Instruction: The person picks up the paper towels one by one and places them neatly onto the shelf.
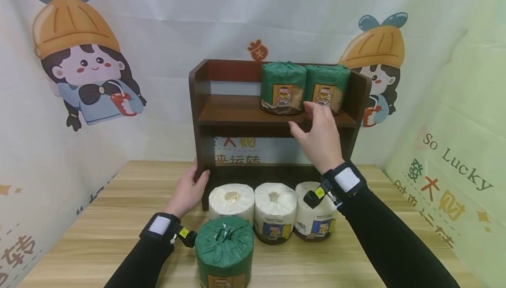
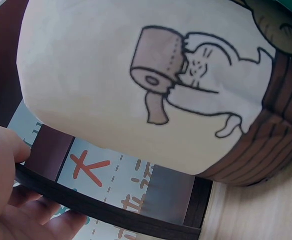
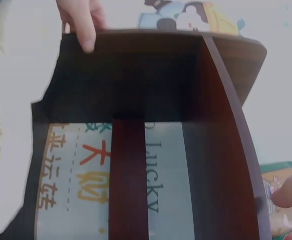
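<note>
A dark brown two-tier shelf (image 1: 237, 109) stands on the table. My left hand (image 1: 187, 192) grips its left side panel (image 2: 111, 206), thumb on one face and fingers on the other. On the upper tier, two green-wrapped toilet paper rolls stand side by side, a left one (image 1: 283, 79) and a right one (image 1: 331, 77). My right hand (image 1: 321, 141) is in front of them with thumb and fingers spread, holding nothing. Its fingertips overlap the rolls' lower edges in the head view; whether they touch cannot be told.
Three white-wrapped rolls, left (image 1: 231, 200), middle (image 1: 275, 211) and right (image 1: 314, 224), stand in a row before the lower tier. Another green roll (image 1: 224, 246) is closer, at the wooden table's (image 1: 138, 187) front. Printed cloth (image 1: 166, 37) hangs behind.
</note>
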`<state>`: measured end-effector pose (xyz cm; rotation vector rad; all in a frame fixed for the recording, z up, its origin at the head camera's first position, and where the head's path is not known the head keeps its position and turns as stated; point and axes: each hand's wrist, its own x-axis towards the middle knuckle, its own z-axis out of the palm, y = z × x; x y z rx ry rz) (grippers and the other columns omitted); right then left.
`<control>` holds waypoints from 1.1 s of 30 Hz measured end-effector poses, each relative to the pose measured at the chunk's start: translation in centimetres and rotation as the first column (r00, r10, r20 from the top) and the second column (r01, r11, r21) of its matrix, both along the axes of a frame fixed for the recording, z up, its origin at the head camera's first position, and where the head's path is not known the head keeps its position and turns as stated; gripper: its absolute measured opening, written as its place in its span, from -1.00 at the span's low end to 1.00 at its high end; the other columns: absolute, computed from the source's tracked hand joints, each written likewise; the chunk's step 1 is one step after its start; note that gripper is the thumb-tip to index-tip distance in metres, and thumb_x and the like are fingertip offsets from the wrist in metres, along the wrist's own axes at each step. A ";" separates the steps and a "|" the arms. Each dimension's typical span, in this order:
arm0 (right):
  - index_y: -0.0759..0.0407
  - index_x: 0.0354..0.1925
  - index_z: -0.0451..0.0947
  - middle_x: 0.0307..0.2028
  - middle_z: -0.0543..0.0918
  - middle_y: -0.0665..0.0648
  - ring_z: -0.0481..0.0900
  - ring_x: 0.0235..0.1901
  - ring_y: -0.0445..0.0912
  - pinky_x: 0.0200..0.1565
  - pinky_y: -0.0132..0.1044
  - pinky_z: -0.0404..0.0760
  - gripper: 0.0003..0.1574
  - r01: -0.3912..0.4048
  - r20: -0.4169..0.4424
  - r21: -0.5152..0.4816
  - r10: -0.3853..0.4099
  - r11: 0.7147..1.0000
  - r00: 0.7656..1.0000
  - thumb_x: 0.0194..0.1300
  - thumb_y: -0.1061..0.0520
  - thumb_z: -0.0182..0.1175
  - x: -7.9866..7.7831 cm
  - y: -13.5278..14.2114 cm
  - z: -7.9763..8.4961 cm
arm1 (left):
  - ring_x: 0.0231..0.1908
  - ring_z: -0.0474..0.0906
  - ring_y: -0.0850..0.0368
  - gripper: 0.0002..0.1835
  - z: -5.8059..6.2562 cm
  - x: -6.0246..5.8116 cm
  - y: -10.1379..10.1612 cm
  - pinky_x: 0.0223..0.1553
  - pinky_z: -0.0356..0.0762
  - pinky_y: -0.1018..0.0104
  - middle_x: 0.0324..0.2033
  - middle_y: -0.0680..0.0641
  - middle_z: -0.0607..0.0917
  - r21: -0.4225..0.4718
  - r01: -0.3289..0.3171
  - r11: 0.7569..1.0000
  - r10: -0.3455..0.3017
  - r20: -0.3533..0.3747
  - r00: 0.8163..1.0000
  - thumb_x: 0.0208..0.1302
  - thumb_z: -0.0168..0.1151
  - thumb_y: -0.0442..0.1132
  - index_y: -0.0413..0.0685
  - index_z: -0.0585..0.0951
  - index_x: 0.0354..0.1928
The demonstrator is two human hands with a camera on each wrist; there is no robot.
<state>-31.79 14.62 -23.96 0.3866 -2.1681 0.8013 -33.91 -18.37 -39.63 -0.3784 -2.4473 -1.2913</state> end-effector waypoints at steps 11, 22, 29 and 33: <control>0.25 0.18 0.47 0.06 0.54 0.17 0.37 0.08 0.01 0.11 0.23 0.15 -0.29 -0.122 -0.149 0.143 0.143 0.982 0.979 0.14 0.04 0.47 3.8 -0.6 -3.9 | 0.22 0.33 -0.12 -0.40 0.2 0.0 0.1 0.12 0.44 -0.18 0.33 -0.20 0.36 -0.006 -0.006 1.000 0.006 0.007 1.000 0.58 -0.06 -0.04 0.25 0.06 0.55; 0.23 0.19 0.47 0.08 0.54 0.11 0.37 0.10 -0.05 0.13 0.24 0.12 -0.27 -0.271 -0.071 0.163 0.285 0.949 0.956 0.14 -0.06 0.42 7.4 -2.0 -8.2 | 0.21 0.34 -0.12 -0.41 0.2 0.1 0.0 0.11 0.45 -0.18 0.32 -0.21 0.38 -0.005 -0.003 1.000 0.003 0.011 1.000 0.57 -0.08 0.01 0.21 0.08 0.54; 0.16 0.23 0.44 0.11 0.49 0.04 0.38 0.10 -0.13 0.10 -0.01 0.49 -0.27 -0.429 0.060 0.086 0.425 0.899 0.903 0.16 -0.02 0.42 9.4 -2.8 -10.6 | 0.21 0.35 -0.11 -0.41 0.0 0.0 0.0 0.13 0.44 -0.17 0.31 -0.22 0.39 -0.002 -0.008 1.000 0.008 0.005 1.000 0.57 -0.06 -0.02 0.19 0.09 0.54; 0.08 0.28 0.38 0.16 0.45 0.00 0.39 0.12 -0.15 0.05 0.00 0.58 -0.24 -0.509 0.152 0.035 0.498 0.860 0.854 0.20 -0.07 0.41 10.4 -3.4 -11.8 | 0.21 0.34 -0.10 -0.41 0.0 0.0 0.0 0.13 0.43 -0.17 0.30 -0.21 0.39 -0.005 -0.012 1.000 0.012 -0.001 1.000 0.57 -0.06 0.00 0.19 0.10 0.54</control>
